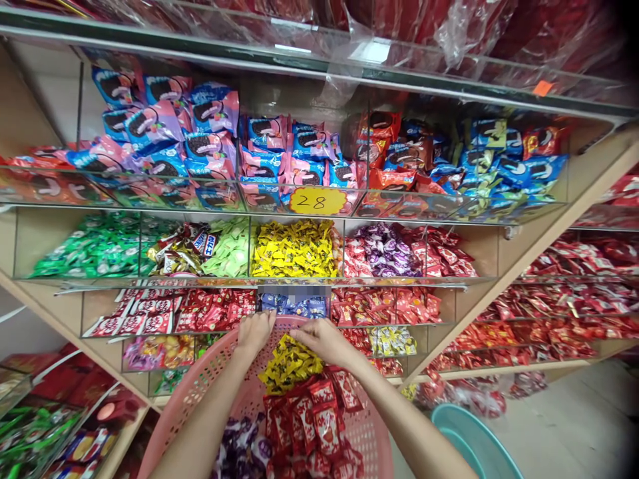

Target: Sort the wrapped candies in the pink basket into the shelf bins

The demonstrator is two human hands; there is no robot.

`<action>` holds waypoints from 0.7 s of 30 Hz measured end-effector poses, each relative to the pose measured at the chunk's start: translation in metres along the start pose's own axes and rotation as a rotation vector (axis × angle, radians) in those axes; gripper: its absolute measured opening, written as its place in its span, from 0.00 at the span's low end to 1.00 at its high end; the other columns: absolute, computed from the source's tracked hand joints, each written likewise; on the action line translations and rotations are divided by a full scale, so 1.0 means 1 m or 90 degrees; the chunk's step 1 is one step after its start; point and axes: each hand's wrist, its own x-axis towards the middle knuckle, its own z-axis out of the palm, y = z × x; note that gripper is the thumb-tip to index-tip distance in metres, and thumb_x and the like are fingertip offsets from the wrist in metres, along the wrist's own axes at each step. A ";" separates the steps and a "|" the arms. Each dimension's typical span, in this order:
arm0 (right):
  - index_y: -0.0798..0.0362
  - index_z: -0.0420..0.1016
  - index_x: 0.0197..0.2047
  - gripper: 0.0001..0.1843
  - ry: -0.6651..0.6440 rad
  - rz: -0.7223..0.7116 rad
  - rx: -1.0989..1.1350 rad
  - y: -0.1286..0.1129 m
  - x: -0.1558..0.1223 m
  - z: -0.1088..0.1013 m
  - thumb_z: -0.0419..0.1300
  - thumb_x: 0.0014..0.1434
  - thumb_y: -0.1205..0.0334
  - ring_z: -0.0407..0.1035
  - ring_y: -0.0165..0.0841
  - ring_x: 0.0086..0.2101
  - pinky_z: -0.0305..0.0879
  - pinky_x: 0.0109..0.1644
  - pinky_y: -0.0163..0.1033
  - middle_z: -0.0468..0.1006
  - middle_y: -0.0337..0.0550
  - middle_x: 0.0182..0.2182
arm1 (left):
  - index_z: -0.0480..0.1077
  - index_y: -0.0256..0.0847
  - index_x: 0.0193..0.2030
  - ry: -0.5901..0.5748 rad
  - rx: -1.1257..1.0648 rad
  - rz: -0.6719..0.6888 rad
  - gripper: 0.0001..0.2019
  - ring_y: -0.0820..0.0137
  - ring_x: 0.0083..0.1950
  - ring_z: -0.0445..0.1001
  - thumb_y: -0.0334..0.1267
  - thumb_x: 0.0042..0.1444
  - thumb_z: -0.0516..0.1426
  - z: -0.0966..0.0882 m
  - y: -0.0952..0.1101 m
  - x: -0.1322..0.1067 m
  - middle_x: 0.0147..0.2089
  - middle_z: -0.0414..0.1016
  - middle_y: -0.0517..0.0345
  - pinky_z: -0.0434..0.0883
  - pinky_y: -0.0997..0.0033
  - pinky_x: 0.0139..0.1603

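Observation:
A pink perforated plastic basket [167, 409] fills the lower middle of the view. My left hand [255, 331] is closed at its far rim, fingers bent over the edge. Beside it, my right hand [322, 338] is closed at the same rim, with its fingertips just above the yellow candies; its grip is partly hidden. Inside the basket lie yellow-wrapped candies [289, 364] at the far side, red-wrapped packets [304, 419] at the middle and right, and purple-wrapped candies [243, 446] near me, partly behind my left forearm.
Ahead stands a tiered wooden shelf [462, 339] with clear dividers. Its bins hold yellow candies [294, 249], green candies [100, 246] and blue-pink cookie packs [160, 126]. A yellow price tag [318, 201] reads 28. A turquoise tub [474, 439] stands on the floor at right.

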 end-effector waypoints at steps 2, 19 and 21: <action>0.54 0.73 0.26 0.21 0.113 -0.076 0.011 -0.014 0.006 -0.020 0.49 0.61 0.51 0.63 0.27 0.26 0.57 0.32 0.32 0.70 0.38 0.23 | 0.70 0.36 0.47 -0.008 -0.005 -0.009 0.28 0.63 0.46 0.73 0.50 0.62 0.36 -0.001 0.001 0.000 0.42 0.76 0.42 0.63 0.64 0.50; 0.49 0.78 0.37 0.29 0.272 -0.032 -0.417 -0.020 0.066 -0.051 0.40 0.63 0.43 0.55 0.41 0.49 0.42 0.52 0.52 0.70 0.47 0.48 | 0.70 0.36 0.47 -0.001 -0.003 0.002 0.27 0.61 0.45 0.74 0.50 0.62 0.36 -0.001 -0.001 -0.001 0.41 0.76 0.41 0.65 0.63 0.48; 0.50 0.76 0.40 0.28 0.290 -0.029 -0.413 -0.019 0.065 -0.049 0.40 0.63 0.44 0.55 0.41 0.50 0.42 0.52 0.52 0.69 0.48 0.49 | 0.70 0.36 0.48 -0.023 -0.008 -0.009 0.27 0.61 0.46 0.73 0.50 0.62 0.36 -0.003 0.000 -0.002 0.43 0.75 0.41 0.64 0.63 0.49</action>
